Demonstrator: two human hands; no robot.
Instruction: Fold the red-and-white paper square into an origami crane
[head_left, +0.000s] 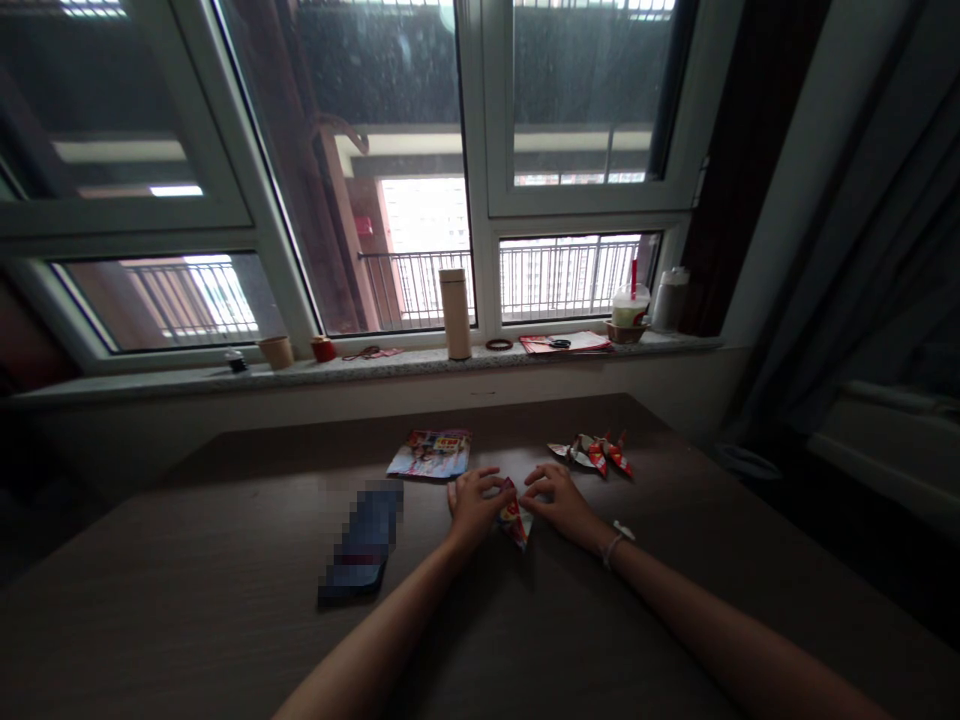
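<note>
A small piece of folded paper (pixel 515 525), printed red and white and coming to a point toward me, is between my hands over the table. My left hand (pixel 476 508) pinches its left side with thumb and index finger. On the other side, the curled fingers of my right hand (pixel 559 503) close on its upper right edge. Beyond my right hand lie folded paper figures (pixel 596 453) with pointed tips, in the same red and white print. A pile of colourful printed sheets (pixel 430 454) rests beyond my left hand.
A blurred-out dark phone (pixel 364 545) lies left of my left forearm on the brown table (pixel 225 540). On the windowsill (pixel 405 365) behind stand a beige flask (pixel 454 315), a paper cup (pixel 276 351), scissors (pixel 559 344) on papers, and a drink cup with a straw (pixel 630 305).
</note>
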